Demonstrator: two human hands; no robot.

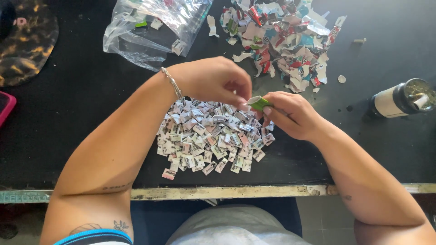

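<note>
Both of my hands meet over a black table [81, 113] and pinch one small green and white folded paper piece [259, 103]. My left hand [218, 79], with a chain bracelet on its wrist, grips the piece from the left with its fingertips. My right hand [290, 113] holds it from the right, thumb on top. Just below the hands lies a heap of several small folded paper pieces [211, 136], mostly white with pink and grey print.
A pile of torn coloured paper scraps [284, 36] sits at the back. A clear plastic bag [150, 27] lies at the back left. A dark jar with a white label [399, 100] lies at right. A mottled brown object [25, 41] is at far left.
</note>
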